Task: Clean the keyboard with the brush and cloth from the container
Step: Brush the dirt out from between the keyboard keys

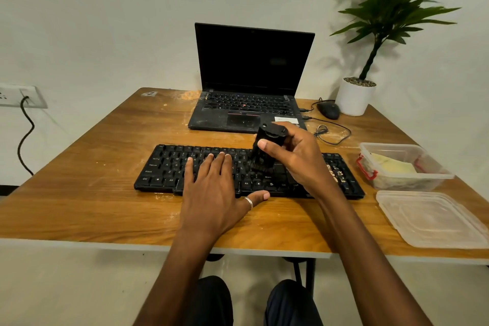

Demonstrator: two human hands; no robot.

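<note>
right hand (pixel 296 156) grip holds brush (pixel 266 149) upright, bristles on keyboard (pixel 169 167).

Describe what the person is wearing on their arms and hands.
No sleeves, gloves or watch show on either arm. The left hand wears a plain silver ring on its thumb; the right hand shows no jewellery.

The black keyboard (pixel 164 169) is laid flat, lengthwise across the view. The black brush (pixel 260 160) is held upright by the right hand (pixel 299 159), bristles down on keys right of centre. The clear container (pixel 434 176), red-clipped and uncovered, is set just right of the keyboard. A pale yellow cloth (pixel 394 167) is seen inside.
</note>
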